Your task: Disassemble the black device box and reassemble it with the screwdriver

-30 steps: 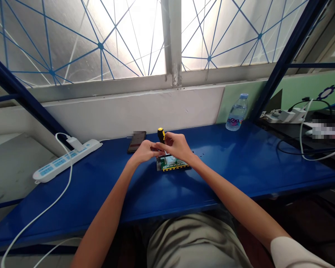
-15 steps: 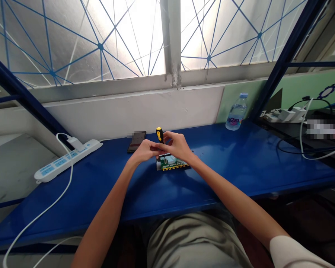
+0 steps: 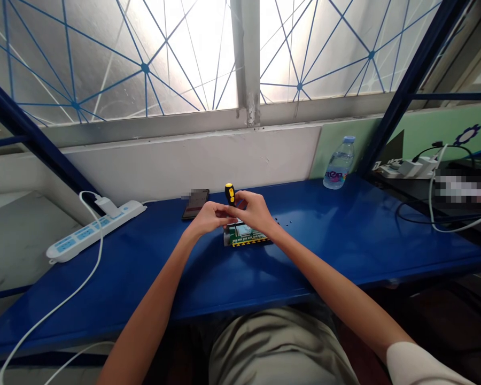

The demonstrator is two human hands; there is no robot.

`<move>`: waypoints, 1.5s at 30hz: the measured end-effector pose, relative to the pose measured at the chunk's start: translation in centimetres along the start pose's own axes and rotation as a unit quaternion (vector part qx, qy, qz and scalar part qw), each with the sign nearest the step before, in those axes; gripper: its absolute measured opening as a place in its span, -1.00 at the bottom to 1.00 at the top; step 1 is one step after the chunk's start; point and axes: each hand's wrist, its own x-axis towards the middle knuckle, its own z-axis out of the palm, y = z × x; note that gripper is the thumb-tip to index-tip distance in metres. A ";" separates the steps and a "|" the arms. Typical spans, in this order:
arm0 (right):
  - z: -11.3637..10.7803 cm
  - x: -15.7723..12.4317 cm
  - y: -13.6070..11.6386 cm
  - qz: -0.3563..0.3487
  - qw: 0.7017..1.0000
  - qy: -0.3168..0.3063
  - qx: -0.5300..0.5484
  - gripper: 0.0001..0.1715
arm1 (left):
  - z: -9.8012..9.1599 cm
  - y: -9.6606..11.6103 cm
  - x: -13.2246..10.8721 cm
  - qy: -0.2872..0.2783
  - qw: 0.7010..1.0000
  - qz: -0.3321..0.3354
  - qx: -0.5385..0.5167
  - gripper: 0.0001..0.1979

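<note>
A small green circuit board (image 3: 244,236) with a yellow-and-black striped front edge lies on the blue table (image 3: 184,267). My right hand (image 3: 253,210) is wrapped round a screwdriver (image 3: 230,193) with a yellow-and-black handle, held upright over the board. My left hand (image 3: 208,218) is closed in a pinch against the screwdriver's shaft, just left of the right hand. The tip of the tool is hidden behind my fingers. A few tiny dark screws (image 3: 284,221) lie on the table right of the board.
A dark phone (image 3: 195,203) lies behind my hands. A white power strip (image 3: 92,231) with a plugged cable sits at the left. A water bottle (image 3: 339,162) stands at the back right. More plugs and cables (image 3: 420,166) lie on a dark surface far right.
Both hands stay over the board with the screwdriver; the handle shifts very slightly. Nothing else has moved.
</note>
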 end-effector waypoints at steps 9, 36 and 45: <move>-0.3 -0.1 -0.2 0.019 0.998 -0.010 0.053 -0.88 | -0.5 -0.7 0.0 -0.024 0.999 -0.009 -0.026 -0.76; -0.1 0.0 -0.2 0.026 0.996 -0.024 0.076 -0.85 | -0.2 -0.1 -0.1 -0.026 1.000 -0.005 0.009 -0.75; 0.0 0.0 -0.2 0.015 0.997 -0.017 0.075 -0.85 | -0.2 0.1 -0.1 -0.031 0.999 -0.006 0.017 -0.80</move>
